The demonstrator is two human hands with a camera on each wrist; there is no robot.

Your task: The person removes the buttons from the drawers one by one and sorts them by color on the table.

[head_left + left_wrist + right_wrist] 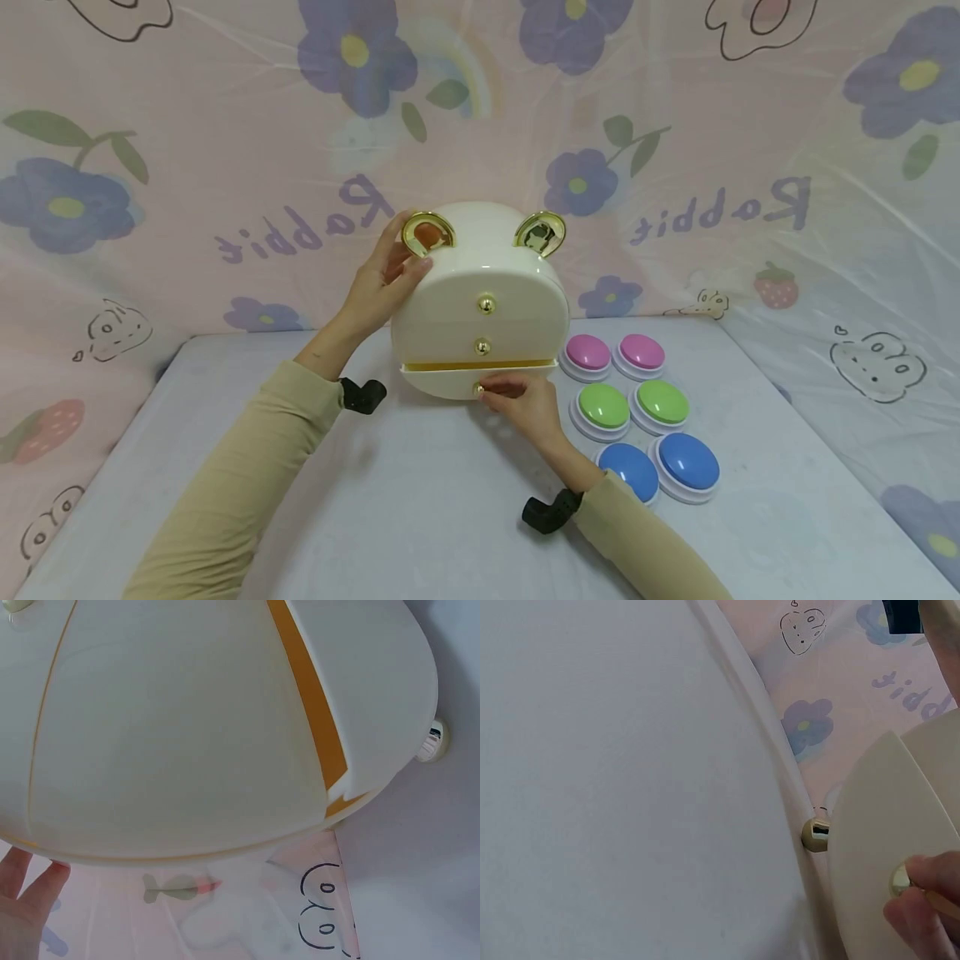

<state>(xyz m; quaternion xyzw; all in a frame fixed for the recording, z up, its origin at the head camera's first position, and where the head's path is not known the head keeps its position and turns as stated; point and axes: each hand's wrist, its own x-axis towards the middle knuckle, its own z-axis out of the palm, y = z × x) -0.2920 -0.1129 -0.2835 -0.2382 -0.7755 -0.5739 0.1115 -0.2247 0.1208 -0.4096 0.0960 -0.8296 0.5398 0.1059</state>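
Note:
A white storage box [480, 321] with gold ears and stacked drawers stands near the back of the table. Its bottom drawer [438, 381] is pulled out a little, and an orange-gold gap [309, 694] shows above its front. At the upper left of the box, my left hand [382, 279] holds the edge beside the gold ear [447, 225], thumb in front and fingers behind. My right hand [525, 404] pinches the gold knob [901, 879] of the bottom drawer between thumb and fingers. Gold knobs [486, 304] also sit on the upper drawers, which are closed.
Right of the box stand push buttons on white bases in pairs: pink [588, 352], green [603, 406] and blue [628, 471]. My right forearm passes close to the blue pair. A printed curtain [480, 108] hangs behind the white table [405, 517].

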